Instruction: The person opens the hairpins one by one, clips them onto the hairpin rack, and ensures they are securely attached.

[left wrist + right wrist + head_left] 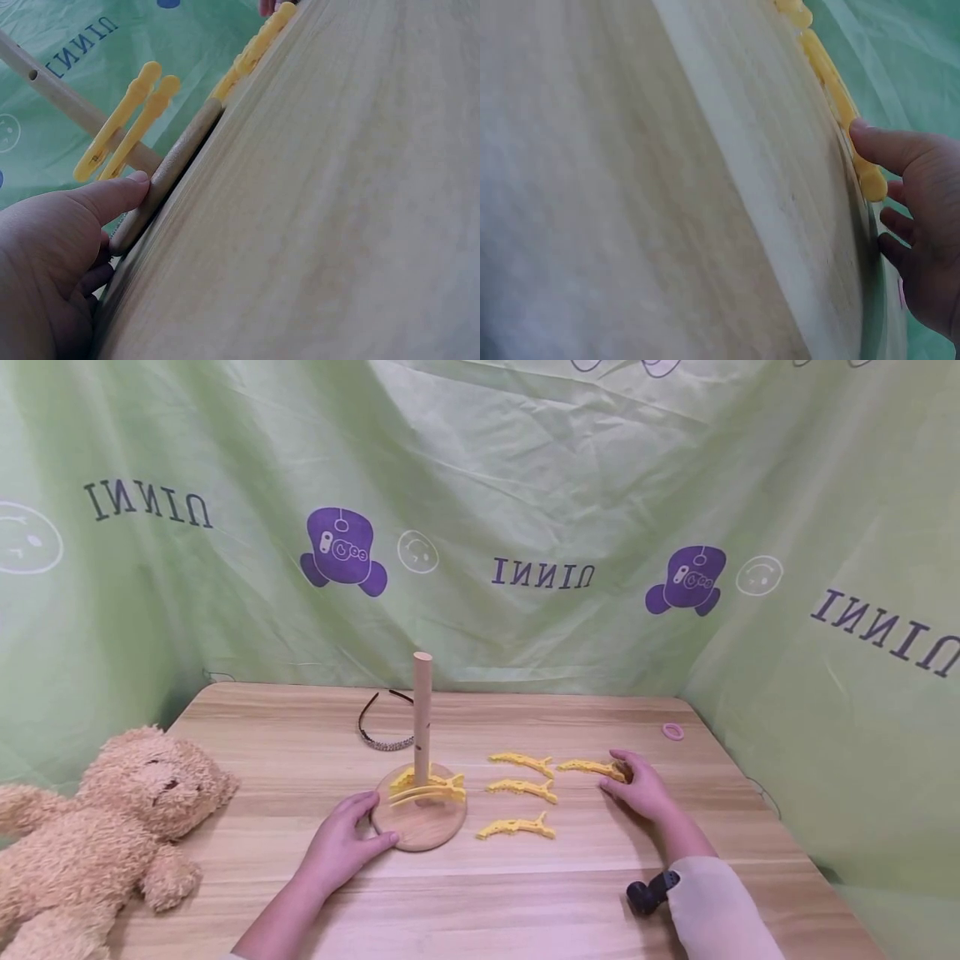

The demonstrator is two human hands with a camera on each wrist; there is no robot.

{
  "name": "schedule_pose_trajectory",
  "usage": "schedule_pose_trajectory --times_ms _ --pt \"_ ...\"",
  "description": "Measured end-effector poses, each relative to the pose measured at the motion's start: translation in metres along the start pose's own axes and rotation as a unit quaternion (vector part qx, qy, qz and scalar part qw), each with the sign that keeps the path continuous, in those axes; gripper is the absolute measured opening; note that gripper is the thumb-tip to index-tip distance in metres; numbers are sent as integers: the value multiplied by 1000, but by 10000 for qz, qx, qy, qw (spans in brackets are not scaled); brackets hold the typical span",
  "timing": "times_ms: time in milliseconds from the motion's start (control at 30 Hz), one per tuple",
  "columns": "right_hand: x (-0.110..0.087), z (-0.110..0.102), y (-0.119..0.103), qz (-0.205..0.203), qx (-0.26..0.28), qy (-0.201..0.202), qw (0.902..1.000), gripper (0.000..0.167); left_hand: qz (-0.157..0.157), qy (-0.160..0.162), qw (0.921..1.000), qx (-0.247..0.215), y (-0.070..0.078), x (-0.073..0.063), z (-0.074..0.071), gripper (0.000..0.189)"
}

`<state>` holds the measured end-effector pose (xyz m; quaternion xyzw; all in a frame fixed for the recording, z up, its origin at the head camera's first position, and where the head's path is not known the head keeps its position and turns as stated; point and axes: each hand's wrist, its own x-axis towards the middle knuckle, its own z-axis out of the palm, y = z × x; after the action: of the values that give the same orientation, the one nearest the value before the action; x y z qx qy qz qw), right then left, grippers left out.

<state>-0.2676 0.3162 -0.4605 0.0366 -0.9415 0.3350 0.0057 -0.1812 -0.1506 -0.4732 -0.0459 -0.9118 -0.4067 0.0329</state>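
Observation:
A wooden stand with an upright post [422, 718] and a round base [423, 831] stands on the table. My left hand [345, 843] grips the base's left rim, thumb on the edge, as the left wrist view shows up close. Two yellow hair clips [127, 124] sit low on the post, one above the other. At the right, my right hand [637, 785] pinches the tail end of another yellow hair clip [588, 767] lying on the table; its thumb is against the clip [840, 90] in the right wrist view. Several more yellow clips [517, 827] lie between the hands.
A dark headband [386, 745] with a beaded band lies behind the post, partly hidden by it. A pink ring-shaped band [672, 732] is near the far right edge. A brown teddy bear [112, 827] lies at the left. Green printed cloth [480, 510] hangs around the table.

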Motion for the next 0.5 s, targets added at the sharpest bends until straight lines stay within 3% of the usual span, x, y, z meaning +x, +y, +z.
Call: schedule_pose_trajectory --times_ms 200,500 --pt "4 -3 5 -101 -423 -27 9991 62 22 4 10000 10 0 0 0 75" --pt "3 -5 7 -154 -502 -101 9986 53 5 -4 10000 39 -1 0 0 76"
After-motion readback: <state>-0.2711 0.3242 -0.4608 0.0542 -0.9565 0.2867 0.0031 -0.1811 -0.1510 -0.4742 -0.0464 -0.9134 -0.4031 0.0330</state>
